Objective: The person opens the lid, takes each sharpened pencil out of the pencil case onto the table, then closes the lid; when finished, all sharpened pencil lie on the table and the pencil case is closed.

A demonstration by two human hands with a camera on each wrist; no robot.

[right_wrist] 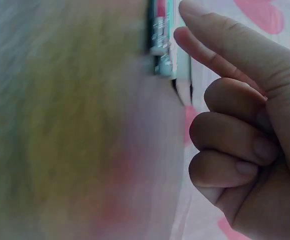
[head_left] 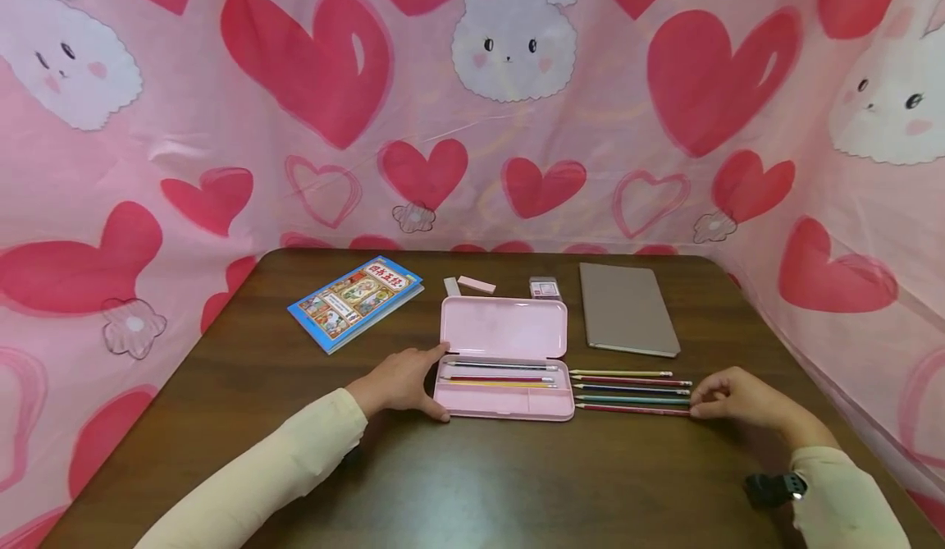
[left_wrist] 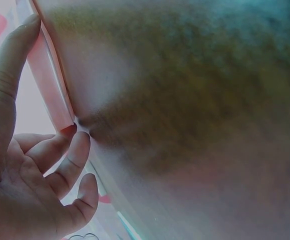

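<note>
A pink pencil case (head_left: 504,327) lies with its lid up at the table's middle; three pencils (head_left: 496,378) rest inside. My left hand (head_left: 402,381) holds the case's left end, thumb (left_wrist: 21,47) at its front edge and index finger near the hinge. Right of the case, several pencils (head_left: 627,399) lie side by side, eraser ends toward my right hand (head_left: 734,401). Its thumb and index finger (right_wrist: 205,55) are extended by the nearest pencil's end, with a gap and no pencil seen between them. The other fingers curl in. Contact with that end I cannot tell.
A blue illustrated book (head_left: 356,303) lies at the back left. Behind the case are a white strip (head_left: 451,287), a pink strip (head_left: 477,285) and a small clear packet (head_left: 545,288). A taupe notebook (head_left: 627,309) lies at the back right.
</note>
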